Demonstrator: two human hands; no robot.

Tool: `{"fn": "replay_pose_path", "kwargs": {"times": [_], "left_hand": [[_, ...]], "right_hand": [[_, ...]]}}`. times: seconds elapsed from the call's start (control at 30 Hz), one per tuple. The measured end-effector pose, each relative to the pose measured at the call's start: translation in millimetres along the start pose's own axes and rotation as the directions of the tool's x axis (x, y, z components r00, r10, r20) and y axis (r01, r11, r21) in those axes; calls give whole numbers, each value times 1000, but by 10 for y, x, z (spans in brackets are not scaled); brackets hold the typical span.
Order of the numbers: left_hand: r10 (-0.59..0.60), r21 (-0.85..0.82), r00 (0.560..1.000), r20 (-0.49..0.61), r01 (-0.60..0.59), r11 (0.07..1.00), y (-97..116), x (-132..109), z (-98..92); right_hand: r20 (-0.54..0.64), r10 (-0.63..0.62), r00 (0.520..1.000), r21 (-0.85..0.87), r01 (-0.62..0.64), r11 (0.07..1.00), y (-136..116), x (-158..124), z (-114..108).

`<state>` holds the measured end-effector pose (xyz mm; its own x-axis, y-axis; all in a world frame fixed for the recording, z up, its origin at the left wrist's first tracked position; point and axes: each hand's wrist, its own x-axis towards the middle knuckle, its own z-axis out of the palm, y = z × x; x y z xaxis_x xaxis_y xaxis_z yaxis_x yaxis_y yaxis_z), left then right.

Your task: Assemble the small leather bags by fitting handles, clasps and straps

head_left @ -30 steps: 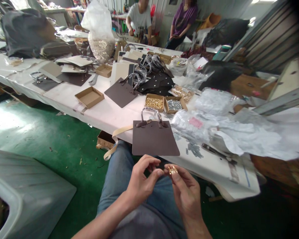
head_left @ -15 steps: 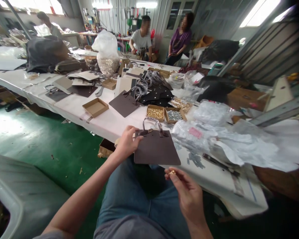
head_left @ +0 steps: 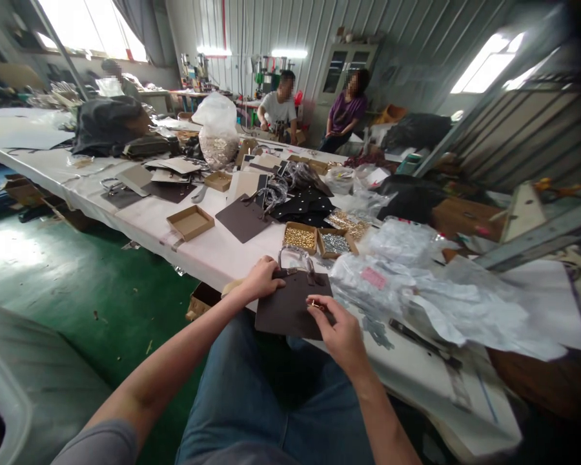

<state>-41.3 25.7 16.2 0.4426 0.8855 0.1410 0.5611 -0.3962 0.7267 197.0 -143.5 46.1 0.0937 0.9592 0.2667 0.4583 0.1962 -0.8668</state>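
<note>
A dark brown bag panel (head_left: 285,310) with a plastic-wrapped handle (head_left: 297,255) lies at the table's near edge, partly overhanging it. My left hand (head_left: 264,279) grips the panel's upper left corner by the handle's end, thumb on top. Over the panel's right part, my right hand (head_left: 336,326) pinches a small gold metal fitting (head_left: 314,305) between thumb and fingers. Just behind the panel stand a cardboard box of gold studs (head_left: 300,237) and a box of silver pieces (head_left: 336,243).
Another brown panel (head_left: 244,218) lies beyond, near an open cardboard tray (head_left: 190,223). Plastic bags (head_left: 397,284) cover the table's right side, with a dark metal tool (head_left: 419,339) nearby. A grey bin (head_left: 33,381) stands at lower left. Several people sit farther back.
My right hand has moved up from below the panel's edge to over its right part, carrying the gold fitting. My left hand keeps its grip. The camera view has tilted upward.
</note>
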Motion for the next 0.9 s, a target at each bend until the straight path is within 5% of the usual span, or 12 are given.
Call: {"fn": "replay_pose_path", "kwargs": {"times": [0.13,0.3,0.77,0.9], "left_hand": [[-53,-53,997,51,55,997,-36,19,-94],[-94,-65,994,56,97,993,-87,-48,-137],[-35,-163,999,-24,31,986,29,-101,-245],[-23,-230,1000,-21,18,973,34,-210,-263]], "right_hand": [[-25,215,976,413,-185,892,137,129,140],[-50,254,966,755,-130,643,135,122,169],[-114,300,947,732,-124,670,132,52,212],[-96,261,961,560,-165,812,131,70,134]]}}
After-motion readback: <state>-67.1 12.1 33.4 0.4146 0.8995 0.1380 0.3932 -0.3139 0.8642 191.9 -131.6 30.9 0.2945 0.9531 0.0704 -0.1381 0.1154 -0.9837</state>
